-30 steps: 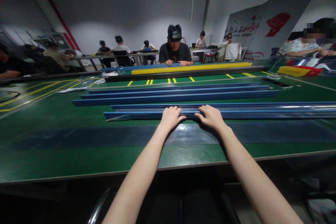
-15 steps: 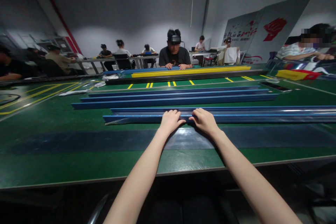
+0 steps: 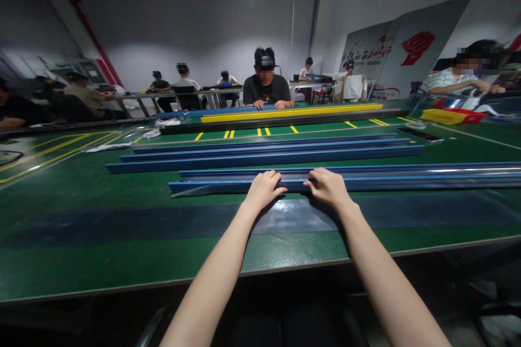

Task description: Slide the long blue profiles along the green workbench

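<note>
Both bare hands reach forward over the green tabletop (image 3: pixel 122 265) to a long blue channel (image 3: pixel 215 187), which lies crosswise in front of the person, its open side facing up. The left hand (image 3: pixel 264 190) grasps the channel's near wall, fingers bent over the upper edge and thumb pointing inward along the front. The right hand (image 3: pixel 328 187) grasps the same wall a little farther along, its thumb turned toward the left one, with a short stretch of blue wall bare between them. How firmly either hand presses is hard to tell from this angle. The channel's left end lies beyond the left hand, while its other end runs out of view on the right.

Between this channel and the tabletop's near edge, a wide transparent strip (image 3: pixel 183 219) lies flat under the forearms, shining where it catches the light. Just behind the held piece rest shorter blue profiles (image 3: pixel 264 161), roughly parallel to it. Farther back lie a black profile (image 3: pixel 285 121) and a yellow profile (image 3: pixel 293 113), side by side. Across from the person, a co-worker in a dark shirt (image 3: pixel 266 89) sits with both hands resting behind the yellow one.
</note>
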